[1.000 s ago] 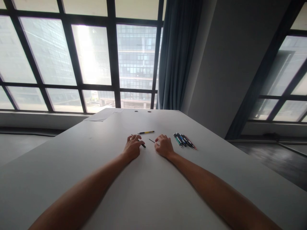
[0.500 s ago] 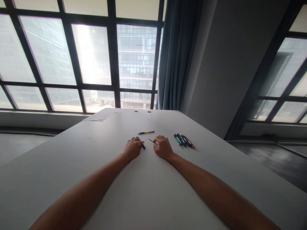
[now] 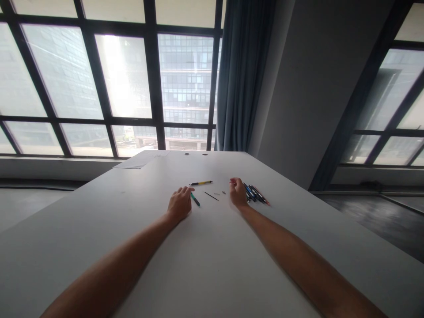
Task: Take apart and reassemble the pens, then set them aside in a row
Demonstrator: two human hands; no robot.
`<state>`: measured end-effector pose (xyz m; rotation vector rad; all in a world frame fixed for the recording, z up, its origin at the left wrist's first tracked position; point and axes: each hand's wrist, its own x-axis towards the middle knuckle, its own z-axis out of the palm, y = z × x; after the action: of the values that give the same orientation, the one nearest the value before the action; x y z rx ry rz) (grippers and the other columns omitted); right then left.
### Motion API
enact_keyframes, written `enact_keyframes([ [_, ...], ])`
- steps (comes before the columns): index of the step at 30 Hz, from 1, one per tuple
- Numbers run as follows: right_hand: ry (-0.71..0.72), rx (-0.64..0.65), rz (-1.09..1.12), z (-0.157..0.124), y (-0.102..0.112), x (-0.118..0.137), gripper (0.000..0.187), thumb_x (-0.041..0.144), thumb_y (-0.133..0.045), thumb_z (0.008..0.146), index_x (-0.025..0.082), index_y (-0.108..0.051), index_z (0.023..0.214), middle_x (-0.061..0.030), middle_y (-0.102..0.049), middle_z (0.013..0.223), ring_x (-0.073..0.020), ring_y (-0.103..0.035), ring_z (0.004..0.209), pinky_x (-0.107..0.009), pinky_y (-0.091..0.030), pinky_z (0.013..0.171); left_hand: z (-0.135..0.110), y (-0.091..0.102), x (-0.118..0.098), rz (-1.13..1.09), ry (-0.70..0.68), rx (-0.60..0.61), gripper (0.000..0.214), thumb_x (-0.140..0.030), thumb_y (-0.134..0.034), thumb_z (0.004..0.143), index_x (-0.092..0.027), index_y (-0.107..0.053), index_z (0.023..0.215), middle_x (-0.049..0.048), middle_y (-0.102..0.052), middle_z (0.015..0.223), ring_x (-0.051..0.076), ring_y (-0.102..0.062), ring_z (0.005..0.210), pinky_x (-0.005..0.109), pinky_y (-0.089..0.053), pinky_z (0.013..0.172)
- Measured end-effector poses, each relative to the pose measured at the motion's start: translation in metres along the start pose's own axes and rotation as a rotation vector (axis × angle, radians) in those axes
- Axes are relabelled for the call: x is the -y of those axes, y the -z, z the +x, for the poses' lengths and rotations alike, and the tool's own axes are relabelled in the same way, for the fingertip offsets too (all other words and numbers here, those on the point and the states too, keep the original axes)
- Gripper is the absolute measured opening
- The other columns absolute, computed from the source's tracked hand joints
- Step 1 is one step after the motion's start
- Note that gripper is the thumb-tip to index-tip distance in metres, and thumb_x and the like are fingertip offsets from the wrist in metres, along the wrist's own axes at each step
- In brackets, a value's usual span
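Observation:
My left hand (image 3: 179, 204) rests on the white table (image 3: 205, 265), fingers loosely curled, its fingertips touching the end of a green pen barrel (image 3: 195, 199). My right hand (image 3: 238, 192) sits at the left edge of a bunch of several pens (image 3: 255, 193), fingers curled, with something pinkish at the fingertips. Between the hands lie a thin black refill (image 3: 211, 196) and two tiny parts (image 3: 220, 193). A yellow and black pen (image 3: 201, 183) lies just beyond them.
A sheet of paper (image 3: 141, 160) lies at the table's far left corner, near two round cable holes (image 3: 195, 154). Large windows and a blue curtain (image 3: 240, 75) stand behind the table. The table's right edge drops to a dark floor.
My right hand has let go of the thin refill and moved right to the bunch of pens. My left hand has eased off the green barrel, which now lies uncovered.

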<state>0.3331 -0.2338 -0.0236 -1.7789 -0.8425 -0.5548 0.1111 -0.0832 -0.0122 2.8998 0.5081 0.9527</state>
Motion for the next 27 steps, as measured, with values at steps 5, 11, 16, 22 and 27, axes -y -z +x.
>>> enact_keyframes([
  [5,0.230,0.330,-0.285,-0.021,-0.001,0.028,0.014,0.029,-0.055,0.082,0.018,-0.064,0.085,-0.0086,-0.061,0.102,-0.0213,-0.053,0.099,-0.034,-0.037,0.090,0.001,-0.003,0.003,-0.029,-0.107,0.102,0.043,-0.011,-0.043,0.087,-0.025,-0.059,0.124,0.0074,-0.059,0.125,0.024,-0.052,0.116,0.040,-0.043,0.094],
  [11,0.265,0.490,-0.420,-0.030,0.000,0.043,0.013,0.029,-0.062,0.082,0.019,-0.070,0.080,-0.0076,-0.062,0.103,-0.0217,-0.050,0.102,-0.034,-0.035,0.086,0.006,-0.004,0.004,-0.034,-0.153,0.227,0.031,-0.016,-0.047,0.088,-0.030,-0.070,0.105,0.0011,-0.054,0.138,0.024,-0.043,0.131,0.045,-0.034,0.106],
  [16,0.247,0.536,-0.437,-0.029,-0.001,0.048,0.011,0.024,-0.062,0.084,0.019,-0.071,0.080,-0.0071,-0.063,0.103,-0.0218,-0.051,0.102,-0.032,-0.034,0.083,0.005,-0.003,0.003,-0.059,-0.145,0.212,0.022,-0.020,-0.050,0.089,-0.026,-0.069,0.098,0.0029,-0.060,0.129,0.022,-0.049,0.125,0.042,-0.035,0.105],
  [22,0.288,0.493,-0.462,-0.032,-0.001,0.054,0.011,0.020,-0.053,0.090,0.017,-0.063,0.088,-0.0082,-0.064,0.098,-0.0204,-0.053,0.095,-0.031,-0.033,0.079,0.001,-0.008,0.002,-0.103,-0.019,0.113,0.020,-0.019,-0.042,0.093,-0.020,-0.057,0.106,0.0076,-0.067,0.101,0.021,-0.061,0.095,0.036,-0.045,0.088],
  [27,0.340,0.404,-0.348,-0.035,0.000,0.058,0.017,0.018,-0.041,0.095,0.016,-0.058,0.093,-0.0067,-0.065,0.088,-0.0189,-0.054,0.084,-0.030,-0.031,0.080,0.000,-0.009,0.000,-0.155,0.021,0.061,0.023,-0.015,-0.036,0.094,-0.019,-0.051,0.112,0.0099,-0.065,0.105,0.022,-0.060,0.098,0.035,-0.046,0.085],
])
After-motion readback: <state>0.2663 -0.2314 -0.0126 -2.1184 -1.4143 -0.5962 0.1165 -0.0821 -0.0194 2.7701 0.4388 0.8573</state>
